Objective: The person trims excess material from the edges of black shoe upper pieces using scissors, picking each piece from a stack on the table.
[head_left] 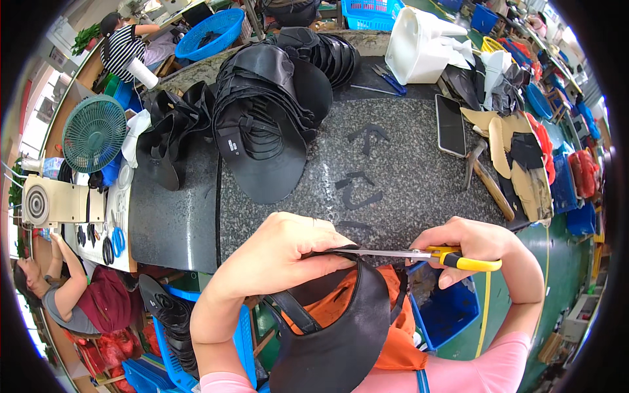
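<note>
"While the left fingers (324,241) pinch the black upper (334,347) hanging below them, and the right fingers (438,236) grip scissors (419,255), what matters?"

"Probably keeping the blades (383,253) flat, clear of the left thumb (327,264)."

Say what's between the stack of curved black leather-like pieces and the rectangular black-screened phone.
Thin, bent black scraps on the speckled grey stone worktop; the head view shows them.

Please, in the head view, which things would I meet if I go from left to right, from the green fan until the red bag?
Green fan → loose black leather-like pieces → left hand → steel scissor blades → right hand → red bag.
</note>
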Motion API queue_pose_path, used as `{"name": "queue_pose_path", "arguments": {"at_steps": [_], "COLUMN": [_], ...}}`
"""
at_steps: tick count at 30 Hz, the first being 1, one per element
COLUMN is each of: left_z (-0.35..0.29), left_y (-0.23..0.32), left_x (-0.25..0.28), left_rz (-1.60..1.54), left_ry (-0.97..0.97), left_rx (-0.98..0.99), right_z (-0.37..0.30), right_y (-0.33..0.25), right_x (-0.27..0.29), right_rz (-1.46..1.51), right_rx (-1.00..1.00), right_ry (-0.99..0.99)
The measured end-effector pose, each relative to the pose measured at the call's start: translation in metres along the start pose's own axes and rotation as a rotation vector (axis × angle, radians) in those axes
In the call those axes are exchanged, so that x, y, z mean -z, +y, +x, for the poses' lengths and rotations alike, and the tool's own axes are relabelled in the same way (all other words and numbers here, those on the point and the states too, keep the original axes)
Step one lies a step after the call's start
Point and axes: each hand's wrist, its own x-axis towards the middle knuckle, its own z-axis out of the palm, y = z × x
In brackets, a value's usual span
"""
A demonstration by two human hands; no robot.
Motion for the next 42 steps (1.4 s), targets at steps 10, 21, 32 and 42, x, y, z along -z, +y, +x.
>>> {"name": "queue_pose_path", "arguments": {"at_steps": [10, 21, 32, 42], "left_z": [0.000, 0.002, 0.006, 0.004], "left_y": [0.003, 0.004, 0.006, 0.014], "left_x": [0.013, 0.020, 0.018, 0.020], "left_rz": [0.161, 0.209, 0.204, 0.444], "left_ry": [-0.140, -0.196, -0.259, -0.214], "left_rx": [0.039, 0.021, 0.051, 0.073], "right_z": [-0.008, -0.009, -0.007, -0.015], "right_y": [-0.005, -0.017, -0.018, -0.033], "right_x": [0.011, 0.015, 0.007, 0.019], "right_rz": [-0.043, -0.176, -0.136, -0.214], "right_rx": [-0.001, 0.090, 0.025, -0.004], "right_ry": [-0.060, -0.044, -0.054, -0.044]}}
